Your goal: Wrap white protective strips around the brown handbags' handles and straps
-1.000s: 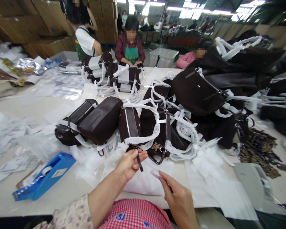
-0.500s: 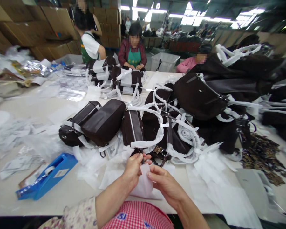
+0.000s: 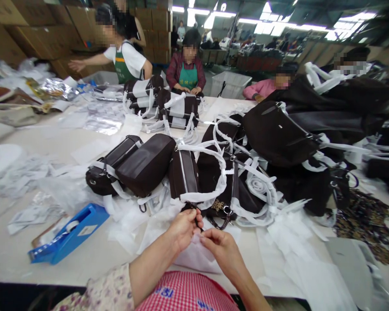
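My left hand (image 3: 183, 229) is closed, its thumb and fingers pinching a thin dark strap (image 3: 198, 221) near the front of a dark brown handbag (image 3: 183, 175). Just to its right, my right hand (image 3: 223, 250) pinches a thin white wrapping sheet (image 3: 196, 258) against the lower end of that strap. Part of the sheet hangs below both hands. A white-wrapped handle (image 3: 218, 190) loops over the bag, beyond my fingers. Beside it lies a leopard-pattern charm (image 3: 218, 204) with a metal ring. The strap's far end is hidden among the bags.
A blue tape dispenser (image 3: 69, 233) stands at left, near a white roll (image 3: 3, 160). More brown bags (image 3: 278, 134) are piled at right. Loose white sheets (image 3: 288, 255), a grey device (image 3: 353, 263) and patterned pieces (image 3: 363, 224) lie front right. Co-workers (image 3: 188, 73) are across the table.
The white sheet stood up between my hands; now it is lower, pinched by my right hand at the strap. A co-worker at back left has stretched out an arm. The view has shifted slightly.
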